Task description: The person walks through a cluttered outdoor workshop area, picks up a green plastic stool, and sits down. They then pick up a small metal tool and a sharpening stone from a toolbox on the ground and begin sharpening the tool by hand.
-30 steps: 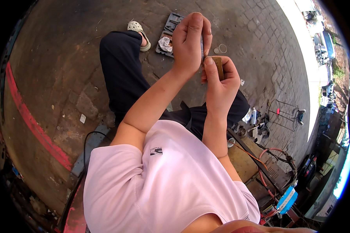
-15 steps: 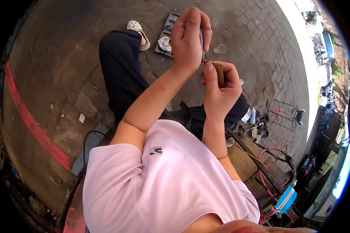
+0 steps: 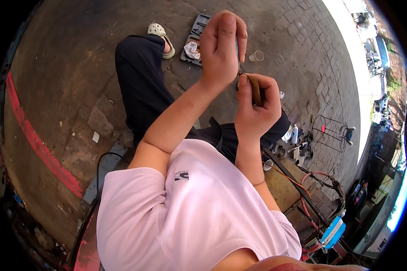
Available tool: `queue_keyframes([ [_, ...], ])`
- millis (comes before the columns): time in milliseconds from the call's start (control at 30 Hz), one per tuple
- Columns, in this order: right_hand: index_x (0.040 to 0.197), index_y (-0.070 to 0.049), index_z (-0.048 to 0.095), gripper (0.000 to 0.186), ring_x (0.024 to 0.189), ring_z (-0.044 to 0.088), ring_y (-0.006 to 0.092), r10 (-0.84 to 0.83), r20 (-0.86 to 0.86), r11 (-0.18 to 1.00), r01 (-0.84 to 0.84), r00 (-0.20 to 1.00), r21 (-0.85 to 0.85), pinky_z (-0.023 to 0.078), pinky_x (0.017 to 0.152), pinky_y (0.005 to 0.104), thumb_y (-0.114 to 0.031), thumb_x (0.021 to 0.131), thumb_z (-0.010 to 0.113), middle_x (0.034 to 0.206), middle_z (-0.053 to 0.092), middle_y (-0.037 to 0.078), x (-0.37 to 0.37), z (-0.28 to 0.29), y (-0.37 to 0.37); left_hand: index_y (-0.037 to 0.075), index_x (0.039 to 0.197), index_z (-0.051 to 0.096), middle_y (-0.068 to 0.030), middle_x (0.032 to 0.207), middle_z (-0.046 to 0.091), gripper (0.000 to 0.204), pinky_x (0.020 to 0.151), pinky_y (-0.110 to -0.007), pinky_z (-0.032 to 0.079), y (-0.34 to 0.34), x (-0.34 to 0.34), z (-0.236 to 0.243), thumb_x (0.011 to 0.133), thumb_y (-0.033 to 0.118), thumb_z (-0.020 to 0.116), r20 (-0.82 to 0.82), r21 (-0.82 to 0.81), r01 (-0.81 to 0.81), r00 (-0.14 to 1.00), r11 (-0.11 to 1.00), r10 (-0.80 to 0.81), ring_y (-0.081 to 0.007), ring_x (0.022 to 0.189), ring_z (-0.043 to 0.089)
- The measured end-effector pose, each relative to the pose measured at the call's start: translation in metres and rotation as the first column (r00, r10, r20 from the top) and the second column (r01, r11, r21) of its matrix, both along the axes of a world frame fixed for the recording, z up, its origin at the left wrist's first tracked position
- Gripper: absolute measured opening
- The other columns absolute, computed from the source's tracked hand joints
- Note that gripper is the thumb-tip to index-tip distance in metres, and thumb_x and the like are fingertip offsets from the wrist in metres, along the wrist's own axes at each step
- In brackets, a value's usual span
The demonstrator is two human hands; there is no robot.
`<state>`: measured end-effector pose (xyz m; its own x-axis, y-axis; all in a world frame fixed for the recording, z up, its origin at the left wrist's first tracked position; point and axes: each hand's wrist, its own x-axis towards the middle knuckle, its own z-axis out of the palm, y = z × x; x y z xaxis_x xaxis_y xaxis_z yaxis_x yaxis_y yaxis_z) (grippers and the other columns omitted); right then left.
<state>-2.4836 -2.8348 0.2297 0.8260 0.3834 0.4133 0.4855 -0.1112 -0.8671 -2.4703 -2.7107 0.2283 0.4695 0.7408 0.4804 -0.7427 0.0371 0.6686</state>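
Note:
My left hand is raised above my legs, its fingers curled round a thin grey strip, mostly hidden by the hand. Just below it, my right hand pinches a brown, flat piece between thumb and curled fingers, near the lower end of the strip; whether the two pieces touch I cannot tell. My dark trousers and a white clog show behind my arms.
On the paved floor lie an open grey case with a white cloth, a clear cup, cans and scattered parts, and a wire frame. Beside me are a machine with hoses and a blue object.
My right hand and the brown piece have moved down from a second ago, and the piece is turned more edge-on. My left hand has shifted slightly, keeping its grip.

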Motion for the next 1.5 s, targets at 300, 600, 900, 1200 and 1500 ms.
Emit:
queue_keyframes([
  [300, 0.088, -0.003, 0.066, 0.022, 0.070, 0.061, 0.0211, -0.042, 0.443, 0.999, 0.036, 0.895, 0.023, 0.050, 0.063, 0.0284, 0.006, 0.071, 0.076, 0.080, 0.064, 0.008, 0.003, 0.003, 0.004, 0.007, 0.079, 0.047, -0.0009, 0.052, 0.042, 0.039, 0.038, -0.023, 0.029, -0.004, -0.001, 0.001, 0.106, 0.031, 0.035, 0.008, -0.048, -0.027, 1.000, 0.998, 0.027, -0.0073, 0.038, 0.036],
  [600, 0.091, -0.002, 0.068, 0.024, 0.076, 0.062, 0.0175, -0.004, 0.254, 0.990, -0.032, 0.967, 0.138, 0.050, 0.065, 0.0264, 0.004, 0.071, 0.079, 0.086, 0.065, 0.008, 0.000, -0.001, 0.001, 0.008, 0.077, 0.046, 0.0004, 0.054, 0.043, 0.040, 0.037, -0.021, 0.029, -0.008, -0.002, 0.005, 0.106, 0.033, 0.035, 0.067, -0.111, 0.005, 0.998, 0.994, 0.002, -0.0058, 0.038, 0.037],
  [900, 0.090, -0.001, 0.067, 0.022, 0.074, 0.061, 0.0178, -0.030, 0.298, 0.993, -0.005, 0.954, 0.116, 0.050, 0.065, 0.0256, 0.006, 0.072, 0.078, 0.086, 0.065, 0.008, 0.000, 0.001, 0.002, 0.008, 0.076, 0.047, 0.0014, 0.057, 0.045, 0.040, 0.037, -0.020, 0.029, -0.009, -0.003, 0.009, 0.106, 0.034, 0.036, 0.083, -0.102, 0.008, 0.997, 0.995, 0.001, -0.0042, 0.040, 0.039],
  [1200, 0.090, -0.001, 0.067, 0.020, 0.071, 0.059, 0.0171, -0.058, 0.320, 0.996, 0.032, 0.946, 0.087, 0.049, 0.062, 0.0257, 0.007, 0.073, 0.075, 0.083, 0.063, 0.008, -0.002, 0.003, 0.000, 0.008, 0.080, 0.046, 0.0001, 0.049, 0.039, 0.039, 0.037, -0.023, 0.026, -0.016, -0.002, 0.009, 0.106, 0.036, 0.034, 0.078, -0.099, -0.014, 0.997, 0.995, 0.022, -0.0072, 0.035, 0.032],
  [1500, 0.089, 0.001, 0.067, 0.012, 0.073, 0.060, 0.0149, -0.029, 0.278, 0.999, 0.019, 0.960, 0.039, 0.046, 0.064, 0.0235, 0.005, 0.079, 0.071, 0.083, 0.063, 0.007, -0.002, 0.012, -0.005, 0.009, 0.079, 0.046, -0.0006, 0.048, 0.039, 0.041, 0.038, -0.025, 0.026, -0.018, 0.001, 0.009, 0.105, 0.039, 0.036, 0.132, -0.149, 0.136, 0.984, 0.979, -0.117, -0.0084, 0.036, 0.031],
])
